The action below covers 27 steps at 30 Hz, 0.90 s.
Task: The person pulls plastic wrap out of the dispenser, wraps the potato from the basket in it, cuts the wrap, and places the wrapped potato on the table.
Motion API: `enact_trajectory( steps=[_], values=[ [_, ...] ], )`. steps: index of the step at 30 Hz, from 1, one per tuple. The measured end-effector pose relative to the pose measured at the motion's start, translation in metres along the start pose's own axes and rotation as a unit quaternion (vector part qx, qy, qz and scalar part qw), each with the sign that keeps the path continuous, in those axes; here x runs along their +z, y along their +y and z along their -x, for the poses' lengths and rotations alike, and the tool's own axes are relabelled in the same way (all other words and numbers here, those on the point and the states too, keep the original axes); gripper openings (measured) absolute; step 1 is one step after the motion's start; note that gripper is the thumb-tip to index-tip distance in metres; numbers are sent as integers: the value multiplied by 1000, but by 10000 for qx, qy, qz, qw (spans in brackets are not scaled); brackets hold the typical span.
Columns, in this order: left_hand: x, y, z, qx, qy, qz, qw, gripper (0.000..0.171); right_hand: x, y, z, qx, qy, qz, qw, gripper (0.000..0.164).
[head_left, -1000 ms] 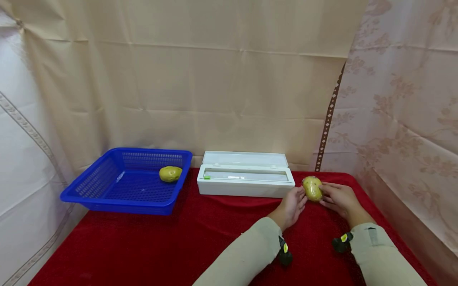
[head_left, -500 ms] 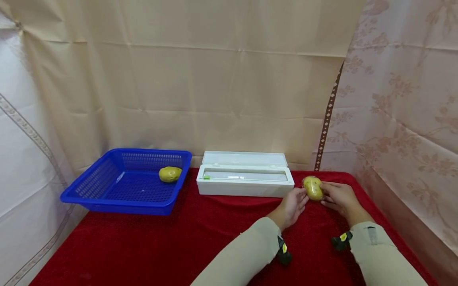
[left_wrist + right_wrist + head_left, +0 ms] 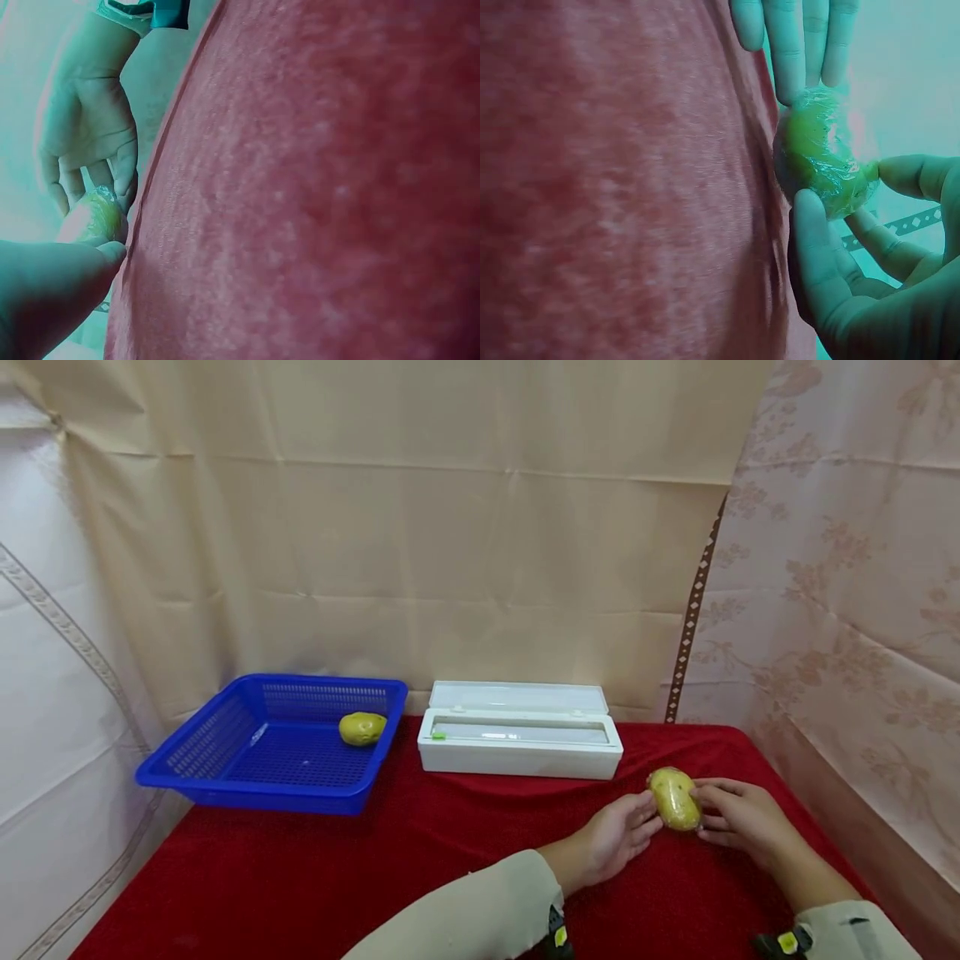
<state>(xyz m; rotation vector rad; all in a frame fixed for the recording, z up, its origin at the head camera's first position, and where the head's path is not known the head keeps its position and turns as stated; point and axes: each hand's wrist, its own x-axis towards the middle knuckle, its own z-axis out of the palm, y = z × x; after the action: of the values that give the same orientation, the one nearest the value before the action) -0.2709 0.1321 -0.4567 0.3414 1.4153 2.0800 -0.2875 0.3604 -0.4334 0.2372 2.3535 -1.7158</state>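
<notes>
To the right of the white box (image 3: pixel 517 760) and nearer the person: one wrapped potato (image 3: pixel 677 799), yellow, covered in clear film that glints and creases. Located between two bare hands; whether its underside meets the cloth cannot be told.

Right hand (image 3: pixel 742 818): at the potato's side farther from the box, thumb and fingertips pinching the wrapped skin, as the right wrist view shows.

Left hand (image 3: pixel 615 839): nearer the person than the box's right end, fingers extended and lightly parted, tips at the potato's side toward the box; firm contact or mere closeness cannot be told.

Sleeves, two, both nearer the person than the box: left sleeve (image 3: pixel 465 906) and right sleeve (image 3: pixel 862 931), pale, each with a dark device bearing a yellow mark at the cuff.

Box particulars: long, low, lid (image 3: pixel 517 697) raised along the back edge, small green piece (image 3: pixel 438 736) at the left end of the top opening. Beneath it: red cloth (image 3: pixel 375 885), of plush look.

Left of the box: blue basket (image 3: pixel 262 797), rectangular, with perforated walls. Inside, toward the box: second potato (image 3: pixel 362 728), yellow; any wrapping cannot be made out.

Behind the box: beige curtain (image 3: pixel 450 527), creased. Farther right of it: floral curtain (image 3: pixel 862 568), pale pink, along a brown band (image 3: pixel 686 643) with light diamonds.
</notes>
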Motion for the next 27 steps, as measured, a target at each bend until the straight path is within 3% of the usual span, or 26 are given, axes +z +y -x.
enact_trajectory(
  steps=[14,16,19,21,22,25,27],
  values=[
    [-4,1,7,-28,188,-48,9998,69,6,2,2,-121,264,851,9959,69],
    [-8,4,11,51,215,-216,9995,67,7,-1,4,-315,469,1188,9913,67],
    [-20,12,20,296,286,-798,9960,61,13,-8,6,-853,1070,1779,9745,59],
    [-32,20,28,566,440,-1464,9866,51,18,-14,6,-1256,1505,2090,9581,51],
    [-38,25,32,706,577,-1913,9773,46,21,-19,6,-1445,1710,2214,9491,46],
    [-59,45,45,946,1016,-3174,9381,36,31,-33,6,-1910,2056,2459,9278,36],
    [-74,59,53,993,1216,-3806,9113,36,38,-44,6,-2072,2142,2504,9211,33]
  ],
)
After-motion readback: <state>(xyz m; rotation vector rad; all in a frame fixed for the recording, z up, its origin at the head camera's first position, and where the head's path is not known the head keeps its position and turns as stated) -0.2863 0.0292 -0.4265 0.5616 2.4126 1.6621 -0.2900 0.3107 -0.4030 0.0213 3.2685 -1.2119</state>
